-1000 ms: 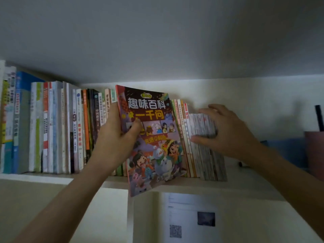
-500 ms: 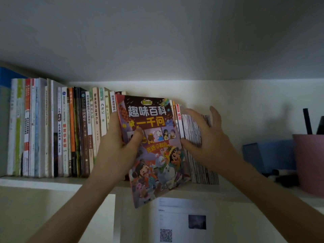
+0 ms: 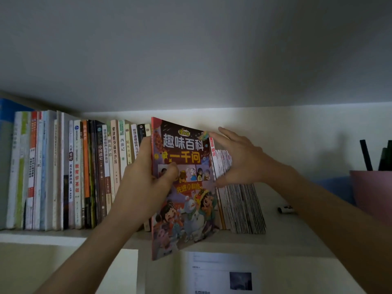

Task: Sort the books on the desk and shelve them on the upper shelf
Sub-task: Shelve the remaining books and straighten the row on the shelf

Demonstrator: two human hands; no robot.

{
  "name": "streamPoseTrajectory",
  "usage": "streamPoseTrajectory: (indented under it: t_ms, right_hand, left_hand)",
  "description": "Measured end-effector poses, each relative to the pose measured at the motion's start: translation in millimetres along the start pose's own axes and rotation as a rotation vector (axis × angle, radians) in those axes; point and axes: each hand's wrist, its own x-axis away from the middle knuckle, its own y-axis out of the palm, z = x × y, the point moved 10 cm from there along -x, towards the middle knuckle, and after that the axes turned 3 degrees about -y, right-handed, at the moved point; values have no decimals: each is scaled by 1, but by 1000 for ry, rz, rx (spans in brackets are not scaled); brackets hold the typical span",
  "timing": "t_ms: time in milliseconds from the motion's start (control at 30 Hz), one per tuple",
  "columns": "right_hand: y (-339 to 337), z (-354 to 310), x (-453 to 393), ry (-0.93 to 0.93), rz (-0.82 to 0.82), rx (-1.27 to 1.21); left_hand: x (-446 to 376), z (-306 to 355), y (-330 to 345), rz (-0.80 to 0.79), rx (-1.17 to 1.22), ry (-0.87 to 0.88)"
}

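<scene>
Glossy comic book (image 3: 184, 187) gripped by my left hand (image 3: 146, 183); flat, empty right hand (image 3: 239, 158) props thin magazines (image 3: 241, 209), which probably topple if released.

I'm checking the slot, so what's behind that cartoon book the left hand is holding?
Behind the cartoon book, held by the left hand, only the upper shelf and thin booklets, steadied by the right hand, show. Its cover hides any gap or spines directly behind.

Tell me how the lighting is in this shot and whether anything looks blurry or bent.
Head view: dim overall, with a brighter band on the wall just under the ceiling; the right hand casts a soft shadow on the wall; the cartoon book title reads sharply, while the far-left spines and pink cup are soft; the shelf edge bows slightly, wide-angle distortion.
</scene>
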Motion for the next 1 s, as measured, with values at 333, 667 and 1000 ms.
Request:
streamPoseTrajectory:
  t_ms: [333,667,1000]
  right_hand:
    - [-3,7,4,-18,96,-156]
    - [-10,28,22,120,145,-165]
    - [-6,23,26,115,124,-187]
  left_hand:
    - [1,-1,0,2,19,7]
    - [-10,7,14,-21,-5,11]
    - [-36,26,36,56,-225,48]
